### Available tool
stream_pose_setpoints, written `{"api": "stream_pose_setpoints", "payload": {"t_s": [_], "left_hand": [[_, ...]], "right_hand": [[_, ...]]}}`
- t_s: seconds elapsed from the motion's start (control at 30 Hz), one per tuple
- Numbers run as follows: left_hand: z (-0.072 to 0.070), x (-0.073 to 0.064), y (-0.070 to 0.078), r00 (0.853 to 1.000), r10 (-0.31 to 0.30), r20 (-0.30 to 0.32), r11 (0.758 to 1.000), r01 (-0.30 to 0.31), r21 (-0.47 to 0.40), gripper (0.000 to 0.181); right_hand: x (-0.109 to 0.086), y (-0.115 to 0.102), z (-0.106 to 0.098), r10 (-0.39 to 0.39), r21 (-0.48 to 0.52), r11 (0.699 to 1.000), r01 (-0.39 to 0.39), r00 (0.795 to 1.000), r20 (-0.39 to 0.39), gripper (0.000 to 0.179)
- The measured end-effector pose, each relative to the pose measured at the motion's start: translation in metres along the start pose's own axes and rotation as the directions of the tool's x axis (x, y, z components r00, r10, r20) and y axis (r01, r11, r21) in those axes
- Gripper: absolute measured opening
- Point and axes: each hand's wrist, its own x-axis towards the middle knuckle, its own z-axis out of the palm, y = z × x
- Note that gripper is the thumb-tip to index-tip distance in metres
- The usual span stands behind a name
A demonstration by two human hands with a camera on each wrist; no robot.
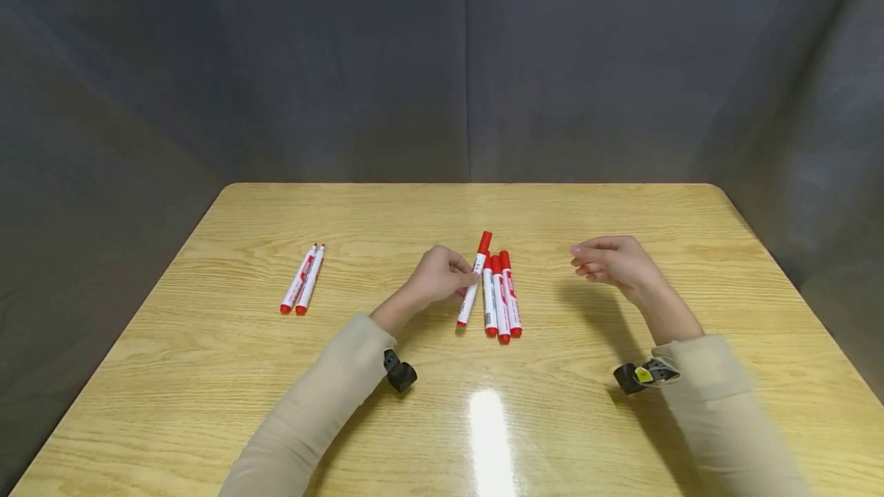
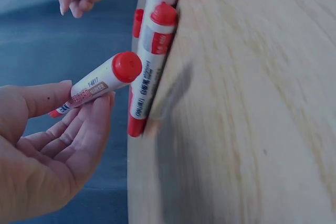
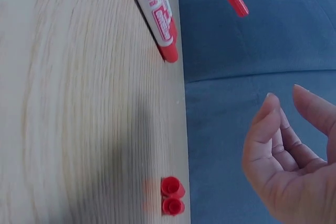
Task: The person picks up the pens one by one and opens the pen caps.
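Note:
My left hand [image 1: 442, 276] pinches a white whiteboard marker [image 1: 470, 301] between thumb and fingers, its red cap pointing away from me. In the left wrist view this marker [image 2: 97, 83] is tilted up, its red end toward the camera. Just right of it, three capped red markers [image 1: 500, 297] lie side by side on the table. My right hand [image 1: 615, 263] hovers farther right with fingers loosely bent and nothing between them. In the right wrist view, a gap shows between thumb and fingertips of that hand [image 3: 286, 156].
Two uncapped markers [image 1: 301, 280] lie together on the left of the wooden table [image 1: 207, 374], dark tips pointing away. Two loose red caps [image 3: 172, 196] sit on the table in the right wrist view. A dark curtain [image 1: 345, 67] hangs behind the table.

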Motion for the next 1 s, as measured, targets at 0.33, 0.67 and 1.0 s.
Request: {"api": "stream_pose_setpoints", "payload": {"t_s": [0.33, 0.67, 1.0], "left_hand": [[0.003, -0.006, 0.008, 0.995, 0.100, 0.004, 0.994, -0.100, -0.037, 0.014], [0.006, -0.006, 0.007, 0.980, 0.191, 0.059, 0.980, -0.187, -0.074, 0.025], [0.010, -0.004, 0.010, 0.973, 0.201, 0.113, 0.979, -0.195, -0.064, 0.023]], "right_hand": [[0.003, -0.004, 0.017, -0.008, 0.074, 0.997, 0.005, 0.999, 0.036, 0.047], [0.017, -0.004, 0.043, -0.024, 0.104, 0.994, 0.020, 0.999, 0.040, 0.047], [0.032, 0.001, 0.072, -0.083, 0.133, 0.988, 0.076, 0.995, 0.046, 0.042]]}}
